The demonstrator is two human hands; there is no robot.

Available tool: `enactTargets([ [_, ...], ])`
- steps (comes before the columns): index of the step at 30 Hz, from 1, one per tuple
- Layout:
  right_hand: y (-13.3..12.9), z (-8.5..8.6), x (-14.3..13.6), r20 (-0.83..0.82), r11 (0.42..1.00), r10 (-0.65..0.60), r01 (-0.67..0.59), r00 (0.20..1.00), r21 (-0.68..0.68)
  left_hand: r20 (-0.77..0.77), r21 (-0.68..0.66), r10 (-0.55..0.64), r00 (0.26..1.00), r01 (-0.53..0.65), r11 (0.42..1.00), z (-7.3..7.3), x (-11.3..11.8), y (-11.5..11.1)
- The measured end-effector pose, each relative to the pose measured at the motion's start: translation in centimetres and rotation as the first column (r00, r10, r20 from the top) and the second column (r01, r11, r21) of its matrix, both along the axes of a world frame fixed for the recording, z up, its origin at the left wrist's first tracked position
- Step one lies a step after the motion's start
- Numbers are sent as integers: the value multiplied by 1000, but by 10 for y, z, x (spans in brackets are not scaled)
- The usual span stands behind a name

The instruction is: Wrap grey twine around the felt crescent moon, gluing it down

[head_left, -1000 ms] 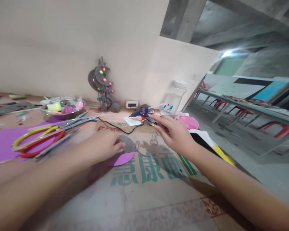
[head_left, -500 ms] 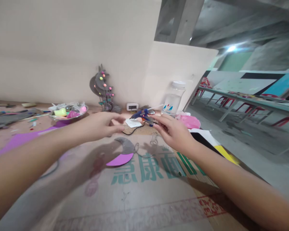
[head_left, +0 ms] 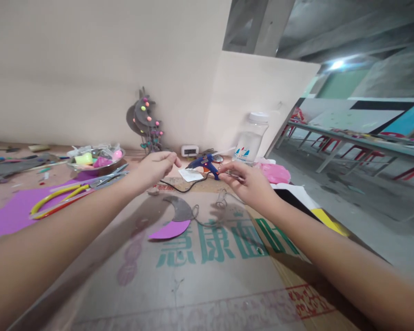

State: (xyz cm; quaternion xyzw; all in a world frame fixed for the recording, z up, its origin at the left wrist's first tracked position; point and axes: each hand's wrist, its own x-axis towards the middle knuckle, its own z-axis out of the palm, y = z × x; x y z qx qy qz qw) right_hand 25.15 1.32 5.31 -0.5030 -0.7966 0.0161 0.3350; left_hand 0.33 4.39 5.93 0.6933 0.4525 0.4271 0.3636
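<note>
My left hand (head_left: 158,168) hovers above the cardboard with its fingers drawn together; anything between the fingertips is too small to make out. My right hand (head_left: 244,181) is beside the handle of a blue glue gun (head_left: 205,163), thumb and fingers bent toward each other, and what they may hold is not clear. The glue gun's nozzle lies over a small white sheet (head_left: 190,174). Below the hands, a grey felt crescent (head_left: 178,209) overlaps a purple piece (head_left: 170,230). Thin looped string (head_left: 221,197) lies to the right of the crescent.
Scissors with yellow handles (head_left: 60,195) lie on purple felt (head_left: 10,214) at the left, near a bowl (head_left: 98,169) of small items. A decorated moon (head_left: 145,117) leans at the wall. A clear bottle (head_left: 250,140) and pink bundle (head_left: 274,173) stand behind my right hand.
The fingers of my left hand have closed together, and the hand has risen slightly. My right hand has moved a little right, off the glue gun's handle. The scissors have come into view.
</note>
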Motion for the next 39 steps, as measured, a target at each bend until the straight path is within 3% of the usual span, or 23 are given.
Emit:
enactTargets([
  [3,15,0,-22,-113,981,136,-150,984,-126,127,-79,-67,990,78,994,2,-5,3],
  [7,48,-9,-61,-209,860,326,-381,922,-339,162,-95,-93,982,109,989,8,2,-1],
  [10,73,-22,-75,-273,795,412,-490,869,-358,169,-85,-52,984,67,994,13,0,-4],
  [14,88,-31,-63,-195,776,383,-429,903,-462,244,-71,3,970,15,997,15,-17,-1],
  [18,85,-21,-39,-80,825,317,-316,945,-469,277,-54,28,961,-14,998,13,-33,6],
  [21,79,-7,-28,-73,828,299,-297,951,-476,126,-39,96,987,-92,995,12,-39,7],
  [25,73,9,-26,-188,756,355,-399,916,-519,-235,43,132,963,-125,991,7,-38,5],
  [28,69,13,-33,-295,715,393,-491,871,-498,-463,16,52,885,-50,999,0,-28,2],
  [31,63,13,-42,-372,701,416,-553,830,-449,-506,-36,-100,857,95,995,-12,-8,4],
  [34,57,14,-48,-340,731,418,-534,842,-425,-545,53,-161,823,225,973,-27,12,15],
  [37,54,16,-46,-239,764,430,-492,871,-417,-681,161,-74,728,247,956,-41,27,32],
  [39,56,16,-42,-187,767,434,-470,881,-437,-735,146,-76,674,267,953,-47,34,41],
])
